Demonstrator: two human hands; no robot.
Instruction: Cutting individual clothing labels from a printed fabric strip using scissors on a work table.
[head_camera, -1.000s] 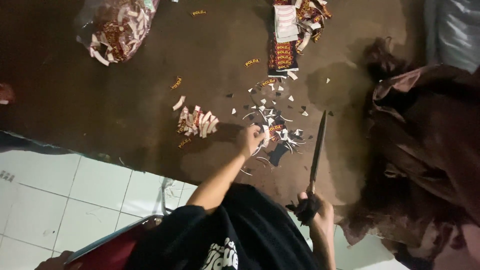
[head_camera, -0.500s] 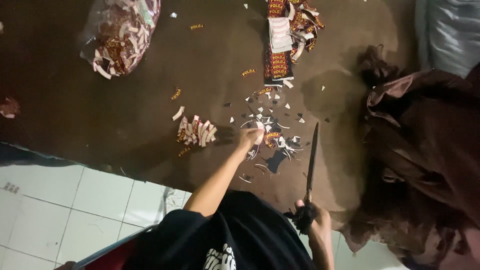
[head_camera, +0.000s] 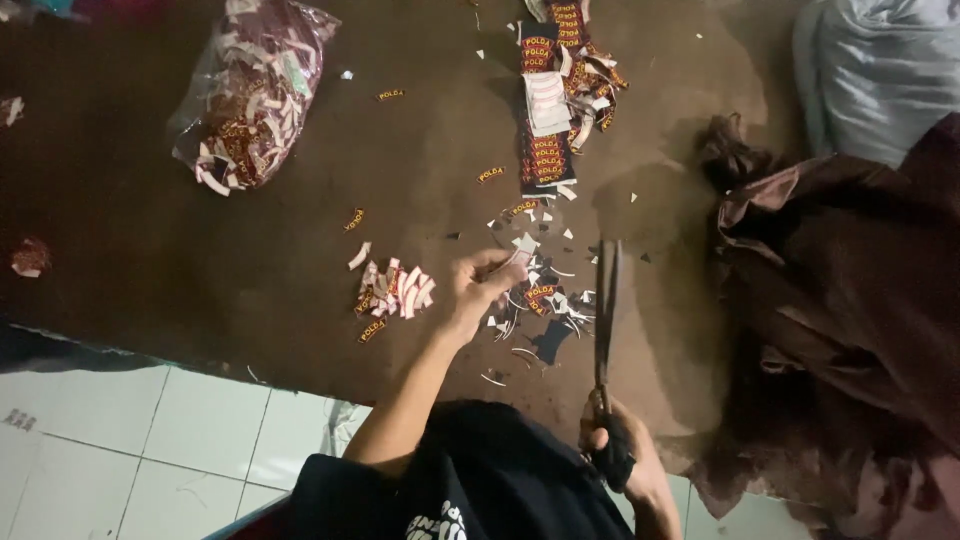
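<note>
Seen from above, the person's left hand (head_camera: 478, 292) reaches out over the dark brown bench (head_camera: 200, 250), its fingertips pinched on a small pale label (head_camera: 522, 246) at the edge of a scatter of cut scraps (head_camera: 545, 300); how much of the label lies under the fingers cannot be made out. The right hand (head_camera: 622, 455) is low in the frame, its grip clenched around the dark handles of long scissors (head_camera: 604, 310), whose blades point away from the body and look closed or nearly so, though they blur against the dark surface. Just left of the left hand lies a small heap of cut labels (head_camera: 395, 292), apart from it. Farther off, a strip of uncut labels (head_camera: 548, 110) runs toward the top edge and is cut off there. A clear plastic bag of labels (head_camera: 250, 95) sits at upper left. Brown cloth (head_camera: 850, 300) piles at the right, running out of frame. The person's dark shirt (head_camera: 480, 490) hides the near bench edge.
</note>
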